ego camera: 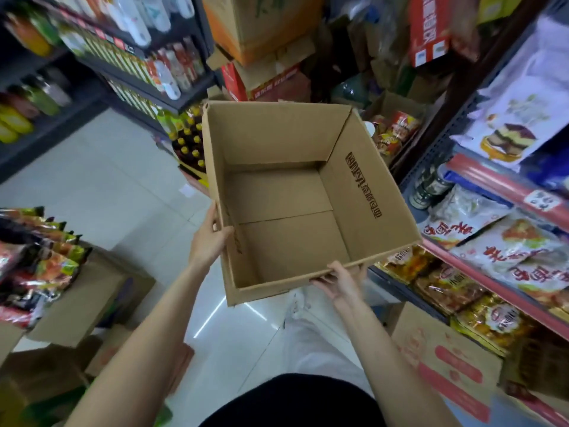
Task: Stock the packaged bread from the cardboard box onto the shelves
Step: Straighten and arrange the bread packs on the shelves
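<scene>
Box [292,192]: empty, held tilted in the air over the aisle floor.
Left hand [209,238]: fingers curled over the left wall.
Right hand [341,280]: fingers gripping the near right corner.
Bread: packets lie on the right shelves [492,241].
Risk: light edge grips; the box could slip or swing into the shelves.
</scene>
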Motion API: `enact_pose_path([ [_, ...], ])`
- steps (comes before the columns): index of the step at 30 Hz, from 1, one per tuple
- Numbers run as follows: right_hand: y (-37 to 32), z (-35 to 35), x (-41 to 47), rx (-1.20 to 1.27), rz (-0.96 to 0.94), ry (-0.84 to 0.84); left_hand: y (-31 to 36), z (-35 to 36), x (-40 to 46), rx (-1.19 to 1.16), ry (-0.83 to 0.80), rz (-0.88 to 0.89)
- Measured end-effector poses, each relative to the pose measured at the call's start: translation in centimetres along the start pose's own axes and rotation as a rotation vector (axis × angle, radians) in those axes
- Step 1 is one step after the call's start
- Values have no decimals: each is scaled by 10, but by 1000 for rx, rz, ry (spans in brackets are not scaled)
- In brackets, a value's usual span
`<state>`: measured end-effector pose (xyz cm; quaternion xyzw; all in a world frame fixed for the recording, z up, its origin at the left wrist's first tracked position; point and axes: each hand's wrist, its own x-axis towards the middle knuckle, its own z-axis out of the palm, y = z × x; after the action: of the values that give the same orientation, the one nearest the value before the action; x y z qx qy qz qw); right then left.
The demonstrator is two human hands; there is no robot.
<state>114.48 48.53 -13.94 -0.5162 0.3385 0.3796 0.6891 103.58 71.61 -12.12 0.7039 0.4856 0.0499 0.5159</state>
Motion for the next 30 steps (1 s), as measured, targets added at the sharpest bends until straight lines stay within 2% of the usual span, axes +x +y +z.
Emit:
enact_pose_path([
  [3,-39,57,21,116,-24,17,52,4,55,88,-69,56],
  [7,-85,122,49,252,-81,41,102,3,119,187,-152,-7],
  [12,-150,178,88,326,-187,97,156,19,198,99,-144,6],
  [20,-262,264,172,448,-339,213,254,72,364,195,-363,193],
  [26,-340,318,234,553,-388,311,339,104,463,35,-445,159],
  [30,-396,343,276,603,-396,307,388,134,502,-98,-487,90],
])
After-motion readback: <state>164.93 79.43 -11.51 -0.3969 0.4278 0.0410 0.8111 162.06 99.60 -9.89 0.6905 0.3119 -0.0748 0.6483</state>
